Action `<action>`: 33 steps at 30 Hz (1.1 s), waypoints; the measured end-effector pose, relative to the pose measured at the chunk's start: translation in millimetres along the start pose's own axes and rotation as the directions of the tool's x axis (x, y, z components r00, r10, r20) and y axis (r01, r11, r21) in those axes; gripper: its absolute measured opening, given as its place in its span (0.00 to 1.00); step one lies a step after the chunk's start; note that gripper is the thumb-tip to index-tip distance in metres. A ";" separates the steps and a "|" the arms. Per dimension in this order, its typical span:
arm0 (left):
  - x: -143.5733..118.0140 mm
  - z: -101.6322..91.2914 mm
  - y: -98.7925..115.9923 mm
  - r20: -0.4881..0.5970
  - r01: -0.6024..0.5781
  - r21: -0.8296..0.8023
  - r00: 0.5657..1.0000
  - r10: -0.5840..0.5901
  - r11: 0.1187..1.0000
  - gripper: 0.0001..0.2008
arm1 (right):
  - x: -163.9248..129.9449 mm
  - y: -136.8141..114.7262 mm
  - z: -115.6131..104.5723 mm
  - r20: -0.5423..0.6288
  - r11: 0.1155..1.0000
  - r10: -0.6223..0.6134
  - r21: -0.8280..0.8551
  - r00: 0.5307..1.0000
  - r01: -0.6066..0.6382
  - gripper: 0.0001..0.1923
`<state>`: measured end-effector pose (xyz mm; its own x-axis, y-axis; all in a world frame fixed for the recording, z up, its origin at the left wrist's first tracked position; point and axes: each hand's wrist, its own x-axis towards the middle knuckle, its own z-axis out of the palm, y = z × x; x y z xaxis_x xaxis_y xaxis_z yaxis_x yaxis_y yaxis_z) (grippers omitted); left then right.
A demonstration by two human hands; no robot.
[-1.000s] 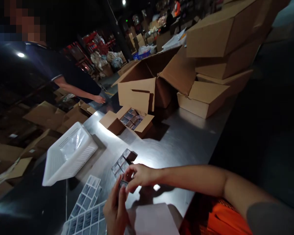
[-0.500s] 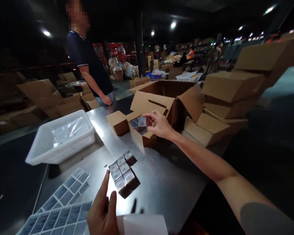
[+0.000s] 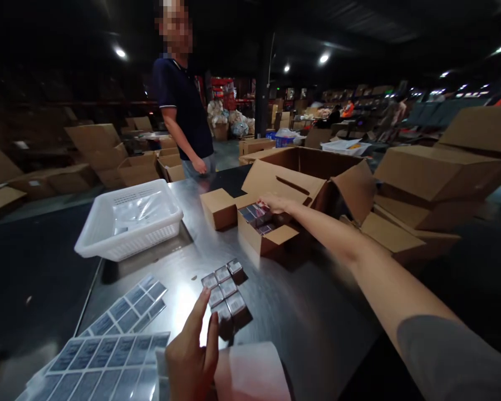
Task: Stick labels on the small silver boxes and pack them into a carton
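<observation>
a: where is the right hand (image 3: 275, 204)?
b: far out over the open carton (image 3: 262, 233) in the middle of the steel table (image 3: 300, 312); its fingers curl down onto the packs (image 3: 256, 214) at the carton's far right corner, touching their tops; whether they grip one i cannot tell; the hand hides the tips.

a: and the left hand (image 3: 191, 356)?
b: near, at the bottom edge; fingers straight and spread loose, gripping nothing; the fingertips (image 3: 204, 299) lie just at the near left side of the block of small boxes (image 3: 226, 291) standing on the table; touching or just short, i cannot tell.

a: what lies under that hand?
b: a white sheet (image 3: 250, 374) to its right; label sheets (image 3: 108, 356) to its left, rows of bluish stickers; a second sheet (image 3: 130, 307) just beyond them.

a: any writing you can read?
b: none; print on the stickers and packs is too small and dim.

a: what else?
b: a white basket (image 3: 129, 225) far left on the table, clear plastic inside; a big open box (image 3: 304, 172) behind the carton; closed boxes (image 3: 434, 178) stacked at right; a person in a dark polo (image 3: 183, 106) at the far end, one hand (image 3: 199, 165) hanging by the table edge.
</observation>
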<state>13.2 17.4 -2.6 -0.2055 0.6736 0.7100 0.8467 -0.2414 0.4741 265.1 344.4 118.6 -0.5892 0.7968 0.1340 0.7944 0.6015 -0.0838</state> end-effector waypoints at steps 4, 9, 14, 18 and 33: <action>-2.4 1.6 4.6 -0.007 0.141 0.061 0.990 -0.140 0.988 0.19 | -11.6 -7.8 -4.8 -0.065 1.000 0.020 -0.003 0.998 -0.021 0.16; -3.9 2.8 -7.0 -0.085 0.213 0.154 0.976 -0.202 0.965 0.18 | -54.1 -82.9 -0.2 -0.229 0.991 0.044 0.130 0.972 -0.014 0.26; 1.3 0.4 -16.4 -0.190 0.257 0.219 0.957 -0.218 0.941 0.18 | -125.5 -208.7 51.2 -0.090 0.771 -0.354 0.536 0.931 0.344 0.39; 7.3 1.8 -12.5 -0.196 0.258 0.036 0.949 -0.247 0.965 0.17 | -156.8 -245.4 77.7 0.003 0.540 -0.413 0.806 0.911 0.242 0.35; 14.4 -2.7 -10.6 0.027 0.417 0.310 0.894 -0.446 0.854 0.19 | -162.3 -207.5 92.0 0.106 0.421 -0.212 0.907 0.972 -0.007 0.19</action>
<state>0.0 27.8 4.0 -0.5483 0.7293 0.4092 0.7900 0.2913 0.5394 182.4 95.5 23.4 -0.7565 0.6526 0.0434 0.2050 0.2996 -0.9318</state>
